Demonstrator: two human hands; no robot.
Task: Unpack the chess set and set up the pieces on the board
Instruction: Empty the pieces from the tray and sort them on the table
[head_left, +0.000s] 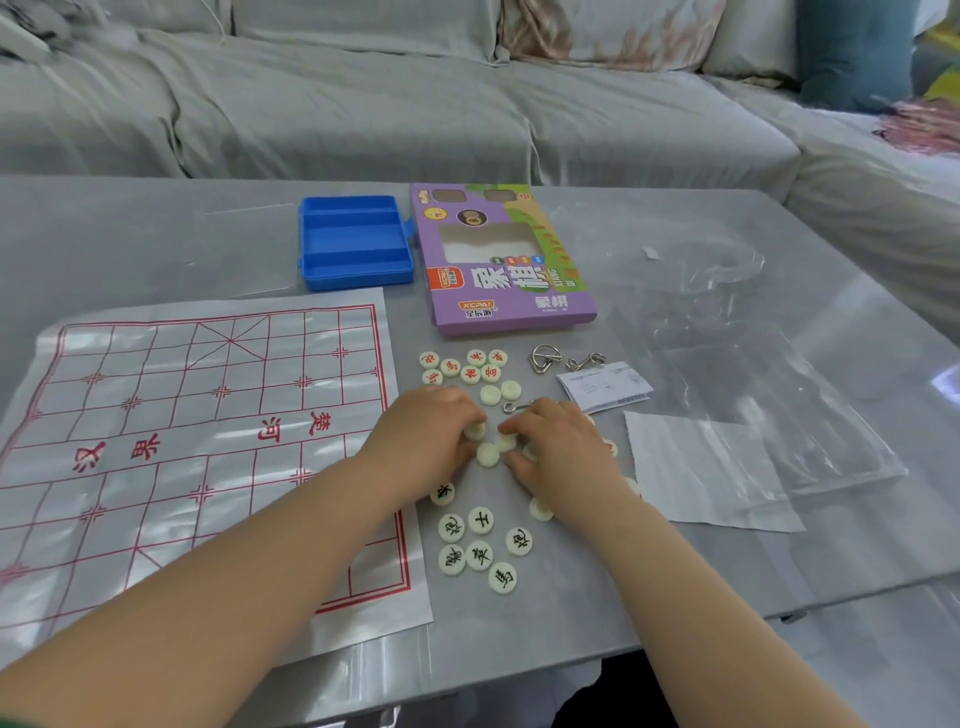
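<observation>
Sorting step: left hand (431, 434) and right hand (558, 449) grips each pinch face-down pieces (506, 442) mid-frame; next, flip them, then fill the board (208, 441).

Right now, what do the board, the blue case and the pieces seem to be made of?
Board: thin glossy plastic sheet, probably; it shines and creases. Case: rigid moulded plastic, with smooth walls. Pieces: pale smooth discs, likely plastic.

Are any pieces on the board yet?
No, the board shows none; the pieces lie on the table to its right.
</observation>
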